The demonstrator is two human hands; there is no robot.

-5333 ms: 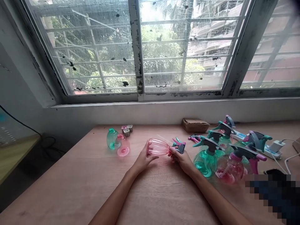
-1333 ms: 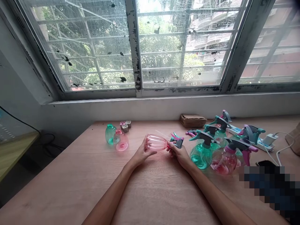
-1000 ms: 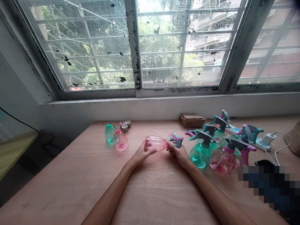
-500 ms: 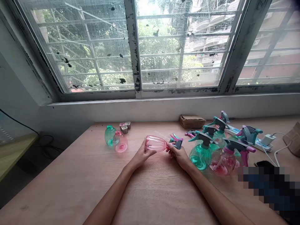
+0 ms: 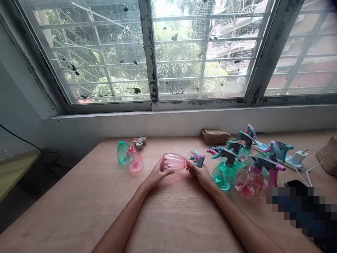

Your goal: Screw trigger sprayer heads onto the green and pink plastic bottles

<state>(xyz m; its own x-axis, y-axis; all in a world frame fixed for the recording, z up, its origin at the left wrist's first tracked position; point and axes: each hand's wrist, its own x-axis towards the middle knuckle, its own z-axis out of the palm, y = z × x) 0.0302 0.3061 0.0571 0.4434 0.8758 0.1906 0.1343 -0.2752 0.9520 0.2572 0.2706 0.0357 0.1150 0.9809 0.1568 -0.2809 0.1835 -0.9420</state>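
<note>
A clear pink bottle (image 5: 174, 161) lies sideways between my hands, its neck to the right. My left hand (image 5: 157, 171) is wrapped around its base. With its fingers and thumb, my right hand (image 5: 198, 173) grips the bottle at the neck; the mouth is hidden by the fingers. Just behind my right hand are loose spray heads (image 5: 198, 158) in pink, grey and green, with a thin clear tube beside them. To the right, close to my right forearm, stand a green spray bottle (image 5: 225, 177) and a pink spray bottle (image 5: 249, 182), both with trigger heads on.
At the back left stand a green bottle (image 5: 121, 151) and a pink bottle (image 5: 136, 164) without heads, near several small blocks (image 5: 139, 143). A cardboard box (image 5: 215, 136) sits by the wall. More spray bottles, a power strip (image 5: 292, 163) with cables and a dark phone (image 5: 296, 184) occupy the right.
Almost nothing differs. Both hands keep hold of the pink bottle in the same place; the whole view has shifted very slightly.
</note>
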